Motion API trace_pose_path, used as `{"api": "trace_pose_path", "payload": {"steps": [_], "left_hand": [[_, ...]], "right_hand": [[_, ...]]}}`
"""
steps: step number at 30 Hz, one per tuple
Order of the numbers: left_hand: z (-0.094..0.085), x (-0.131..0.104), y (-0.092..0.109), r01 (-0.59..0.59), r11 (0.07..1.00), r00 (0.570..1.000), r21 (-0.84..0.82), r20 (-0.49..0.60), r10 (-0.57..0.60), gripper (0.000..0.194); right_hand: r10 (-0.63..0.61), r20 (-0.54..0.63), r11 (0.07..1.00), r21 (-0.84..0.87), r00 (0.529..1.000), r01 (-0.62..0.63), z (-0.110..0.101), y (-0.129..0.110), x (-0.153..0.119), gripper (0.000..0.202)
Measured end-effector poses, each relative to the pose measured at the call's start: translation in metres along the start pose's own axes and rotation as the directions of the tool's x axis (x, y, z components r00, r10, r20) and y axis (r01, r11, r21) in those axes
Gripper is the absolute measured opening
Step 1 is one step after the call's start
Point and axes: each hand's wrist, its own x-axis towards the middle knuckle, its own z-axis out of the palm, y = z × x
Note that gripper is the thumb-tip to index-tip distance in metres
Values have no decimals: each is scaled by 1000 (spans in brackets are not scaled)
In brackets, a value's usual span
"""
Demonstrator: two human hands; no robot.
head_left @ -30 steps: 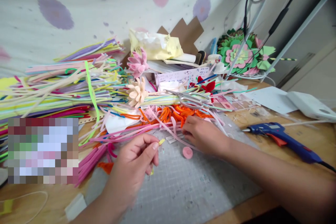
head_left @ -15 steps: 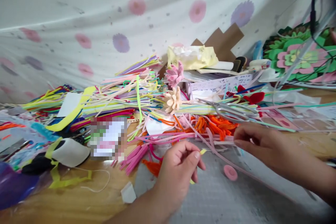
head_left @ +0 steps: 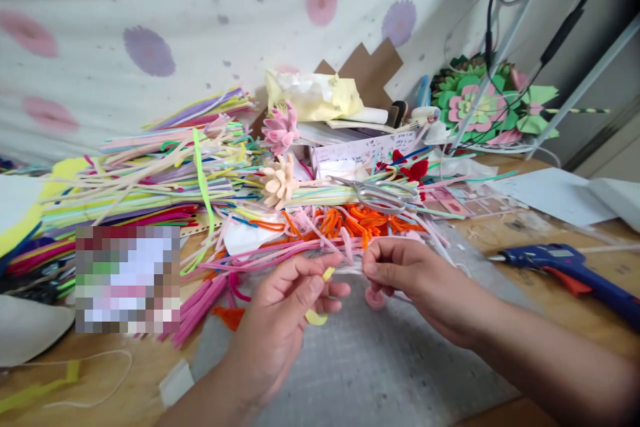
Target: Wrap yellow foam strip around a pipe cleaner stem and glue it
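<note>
A narrow yellow strip (head_left: 316, 317) is pinched between the thumb and fingers of my left hand (head_left: 287, 320). One end of it pokes up past the thumb, and the other curls out below the fingers. Just to the right, my right hand (head_left: 410, 273) has its thumb and fingertips pressed together; whatever may be between them is too small to make out. Under those fingertips a round pink coil (head_left: 375, 298) lies on the grey cutting mat (head_left: 380, 360), partly covered by the hand. The two hands are close but apart.
Bundled pipe cleaners (head_left: 150, 177) fill the back left. Metal scissors (head_left: 375, 195) lie on the pile, near a cream fuzzy flower (head_left: 279, 181) and a pink one (head_left: 280, 128). A blue glue gun (head_left: 565, 273) rests at the right. Orange pipe cleaners (head_left: 350, 221) lie behind my hands.
The view has turned to the right, bringing the glue gun into sight. My right hand has come in closer to my left hand, over the pink coil. The left still holds the yellow strip.
</note>
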Motion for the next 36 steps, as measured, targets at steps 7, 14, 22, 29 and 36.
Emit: {"api": "trace_pose_path", "payload": {"steps": [7, 14, 22, 29, 36], "left_hand": [[-6, 1, -5, -13, 987, 1000, 161, 29, 8, 5], [-14, 6, -7, -102, 921, 994, 375, 72, 81, 8], [-12, 4, -6, -119, 901, 993, 418, 63, 101, 8], [-12, 7, -5, -144, 860, 988, 489, 114, 101, 9], [-10, 9, -1, -106, 804, 993, 585, 19, 118, 8]], "right_hand": [[-27, 8, 995, -96, 1000, 28, 5, 6, 2, 13], [-58, 19, 981, -183, 998, 61, -1, 4, 3, 16], [-174, 73, 913, -361, 982, 189, -5, 2, 0, 9], [-268, 72, 755, -604, 961, 256, 0, 0, 0, 14], [-102, 28, 904, -416, 994, 105, -8, 4, 1, 11]]}}
